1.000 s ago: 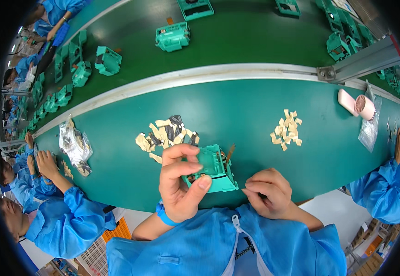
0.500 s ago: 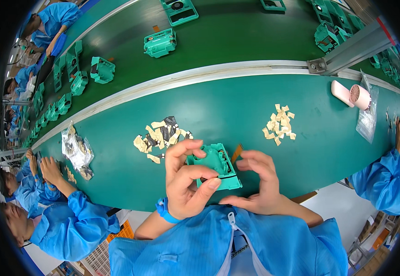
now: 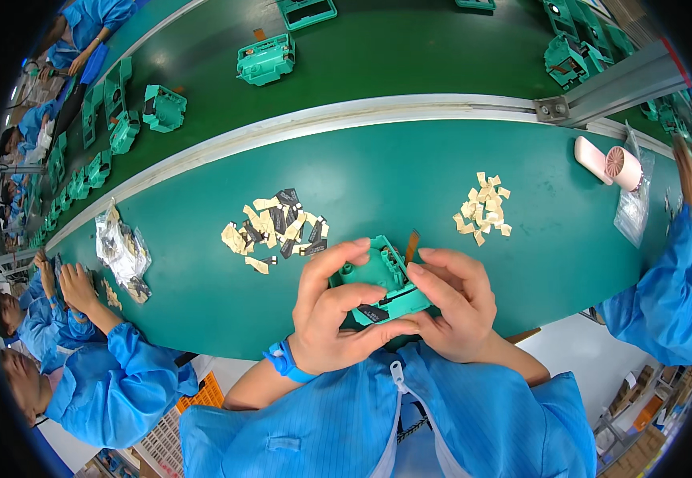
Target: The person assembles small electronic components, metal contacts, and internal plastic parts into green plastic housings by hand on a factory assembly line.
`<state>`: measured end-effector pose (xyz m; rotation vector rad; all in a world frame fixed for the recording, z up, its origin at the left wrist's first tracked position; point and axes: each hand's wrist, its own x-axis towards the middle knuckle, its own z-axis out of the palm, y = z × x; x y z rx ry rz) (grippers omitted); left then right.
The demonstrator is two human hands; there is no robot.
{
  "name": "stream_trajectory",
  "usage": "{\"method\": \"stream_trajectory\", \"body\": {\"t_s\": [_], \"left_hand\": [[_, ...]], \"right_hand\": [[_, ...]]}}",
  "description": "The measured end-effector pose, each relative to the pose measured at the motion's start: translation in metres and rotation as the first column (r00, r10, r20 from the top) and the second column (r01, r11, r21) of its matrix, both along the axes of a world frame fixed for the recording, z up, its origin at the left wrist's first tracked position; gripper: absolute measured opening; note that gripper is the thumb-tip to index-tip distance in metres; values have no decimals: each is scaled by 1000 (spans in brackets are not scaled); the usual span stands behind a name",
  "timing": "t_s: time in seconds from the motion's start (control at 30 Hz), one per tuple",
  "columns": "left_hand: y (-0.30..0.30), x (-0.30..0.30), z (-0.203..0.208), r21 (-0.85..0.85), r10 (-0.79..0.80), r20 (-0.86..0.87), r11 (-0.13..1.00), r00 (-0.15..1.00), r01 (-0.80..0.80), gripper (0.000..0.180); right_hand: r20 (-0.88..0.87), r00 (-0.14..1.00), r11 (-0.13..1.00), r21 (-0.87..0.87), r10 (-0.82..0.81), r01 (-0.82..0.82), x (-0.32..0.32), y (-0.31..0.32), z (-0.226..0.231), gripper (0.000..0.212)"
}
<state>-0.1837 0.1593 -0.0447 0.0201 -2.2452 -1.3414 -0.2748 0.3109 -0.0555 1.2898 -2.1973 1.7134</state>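
Observation:
Close to my body, a small green plastic housing (image 3: 371, 273) is held above the table's near edge. My left hand (image 3: 331, 307) grips its left side, with fingers curled over the far and near edges. Against its near wall, by the left fingers, lies a small black piece (image 3: 374, 312). My right hand (image 3: 456, 303) closes on the right side, thumb and fingertips touching the housing. An orange-brown flex cable (image 3: 413, 244) sticks up from its far right corner. What my palms cover underneath is hidden.
Black and cream strips (image 3: 276, 227) lie beyond my left hand, cream scraps (image 3: 483, 209) to the right. A pink handheld fan (image 3: 618, 166) rests far right; a plastic bag (image 3: 123, 251) lies left. Behind a metal rail (image 3: 346, 114), more green housings (image 3: 266, 59) sit on a belt. Co-workers (image 3: 119, 374) flank me.
My right hand has moved in from beside the housing and now touches it. The black piece shows more clearly. Belt housings shifted slightly; the right co-worker's hand has reached up toward the belt.

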Motion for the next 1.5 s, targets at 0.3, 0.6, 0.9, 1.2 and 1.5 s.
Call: {"method": "stream_trajectory", "body": {"t_s": [0.3, 0.6, 0.9, 1.2, 1.5], "left_hand": [[-4, -4, 1, -127, -23, -45, 992, 999, 18, 53], [-22, -30, 28, -169, -5, 185, 985, 983, 37, 95], [-71, 2, 2, -428, 436, 278, 854, 856, -296, 45], [-68, -2, -17, -361, 443, 261, 869, 858, -339, 25], [-62, -4, -6, 56, 321, 483, 917, 815, -395, 12]], "right_hand": [[-89, 996, 999, 38, 10, -7, -5, -1, 1, 48], [-287, 947, 934, 357, 145, -35, -78, -15, 31, 53], [-742, 670, 834, 376, 10, 404, -210, -124, -6, 34], [-335, 940, 814, 564, 70, 140, -168, -102, 7, 67], [153, 936, 866, 356, 317, -351, -90, -67, 21, 34]]}}
